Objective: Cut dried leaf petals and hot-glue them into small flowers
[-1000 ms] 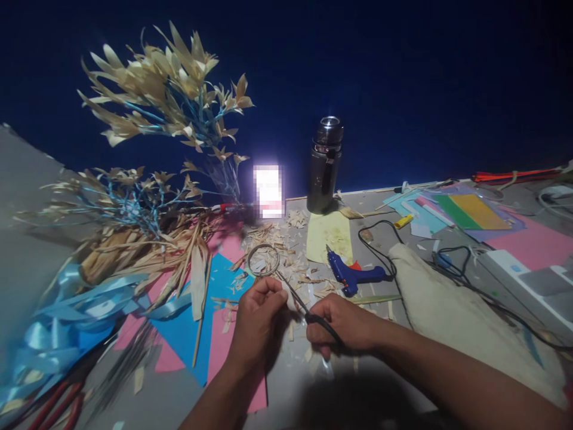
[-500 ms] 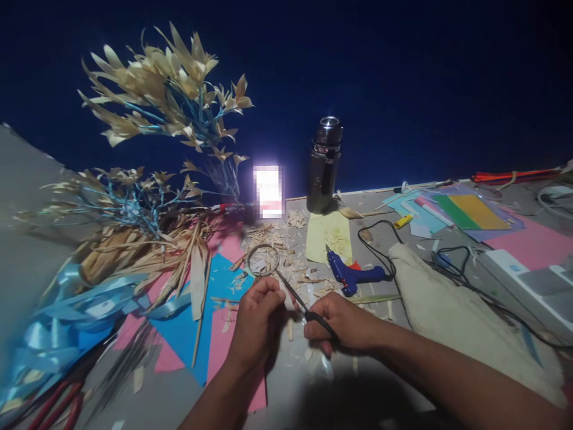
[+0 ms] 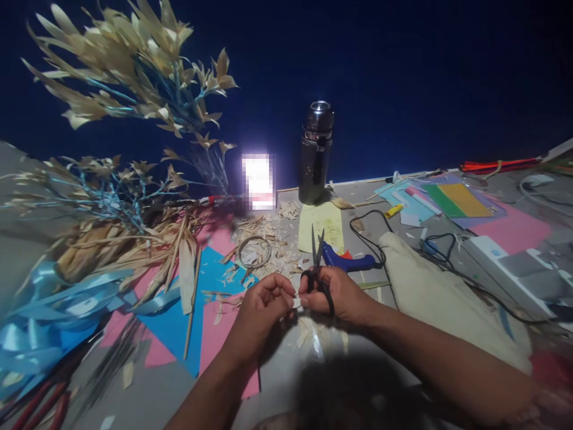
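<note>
My left hand (image 3: 267, 306) pinches a small pale strip (image 3: 296, 303), likely dried husk, between thumb and fingertips. In my right hand (image 3: 342, 297) are black-handled scissors (image 3: 317, 254), their blades parted and pointing away from me. The right thumb and fingertips also meet the strip's near end, so both hands are almost touching. Pale husk scraps (image 3: 280, 257) lie scattered beyond the hands, with a round ring (image 3: 254, 252) among them. Just past the right hand, a blue glue gun (image 3: 351, 261) rests partly hidden behind the scissors and fingers.
Husk flowers on blue stems (image 3: 134, 89) stand at the left above dried husks (image 3: 102, 248) and blue ribbon (image 3: 49, 310). A dark flask (image 3: 316, 155) stands at the back beside a bright, blurred-out light. A cream cloth (image 3: 443, 298) and white power strip (image 3: 505, 269) lie right.
The scissors have swung from pointing left near the strip to pointing away, with blades now apart. My right fingertips have come to the strip. The whole view has shifted slightly.
</note>
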The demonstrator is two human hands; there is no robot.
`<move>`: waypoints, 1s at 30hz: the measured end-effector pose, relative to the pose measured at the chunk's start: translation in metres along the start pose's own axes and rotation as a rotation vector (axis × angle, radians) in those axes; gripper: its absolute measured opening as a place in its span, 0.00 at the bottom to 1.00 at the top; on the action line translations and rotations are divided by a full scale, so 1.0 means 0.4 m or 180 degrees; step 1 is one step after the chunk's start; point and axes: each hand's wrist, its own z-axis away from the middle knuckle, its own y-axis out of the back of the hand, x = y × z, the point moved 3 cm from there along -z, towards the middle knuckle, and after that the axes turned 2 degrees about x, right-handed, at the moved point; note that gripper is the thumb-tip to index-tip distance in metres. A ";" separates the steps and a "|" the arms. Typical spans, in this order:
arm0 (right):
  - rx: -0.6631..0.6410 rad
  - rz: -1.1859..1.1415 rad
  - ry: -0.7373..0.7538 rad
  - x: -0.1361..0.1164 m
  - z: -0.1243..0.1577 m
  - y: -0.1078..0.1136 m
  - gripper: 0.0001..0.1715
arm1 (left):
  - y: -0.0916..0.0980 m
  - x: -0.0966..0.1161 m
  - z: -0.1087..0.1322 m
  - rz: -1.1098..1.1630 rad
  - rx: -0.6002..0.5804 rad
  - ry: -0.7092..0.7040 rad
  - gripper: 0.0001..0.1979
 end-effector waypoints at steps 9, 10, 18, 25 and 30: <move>0.0565 -0.0247 0.0285 0.013 -0.004 0.003 0.26 | -0.024 -0.027 0.003 0.0854 -0.0023 0.0191 0.18; 0.0604 -0.0264 0.0271 0.015 -0.004 0.002 0.27 | -0.029 -0.034 0.003 0.0844 -0.0003 0.0193 0.17; 0.0687 -0.0326 0.0093 0.028 -0.003 -0.024 0.27 | -0.037 -0.055 0.001 0.0880 0.0264 0.0036 0.15; 0.0154 -0.0086 -0.0052 0.028 0.006 -0.037 0.26 | -0.022 -0.043 0.004 0.0783 0.0589 -0.0354 0.14; -0.0774 0.0485 -0.0342 0.041 0.015 -0.048 0.22 | 0.003 -0.027 0.004 0.0442 0.0838 -0.0603 0.14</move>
